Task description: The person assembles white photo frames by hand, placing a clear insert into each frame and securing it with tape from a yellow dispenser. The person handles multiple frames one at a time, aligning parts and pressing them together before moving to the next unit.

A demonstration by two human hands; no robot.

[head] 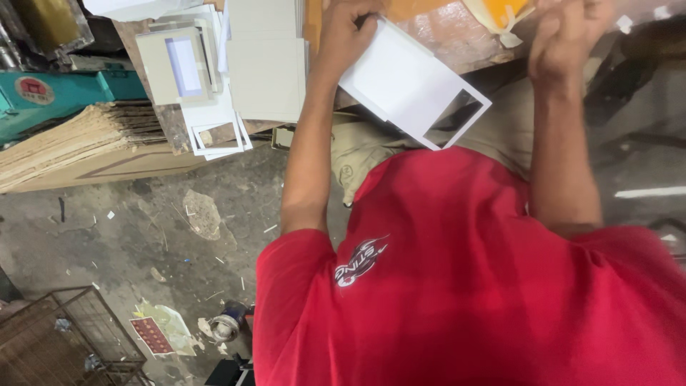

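Our left arm extends straight down-frame; the left hand has its fingers clamped on the corner of a white card frame with a cut-out window, over our lap. Our right hand is raised, blurred; finger spacing cannot be determined. Stacked grey and white card blanks lie left on the bench.

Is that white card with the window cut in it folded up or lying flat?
Flat. The white card shows as one unfolded sheet with no raised flaps, tilted off the bench edge; the left hand grips its top corner.

The left hand grips a white cardboard sheet with a window; the right hand hovers nearby.
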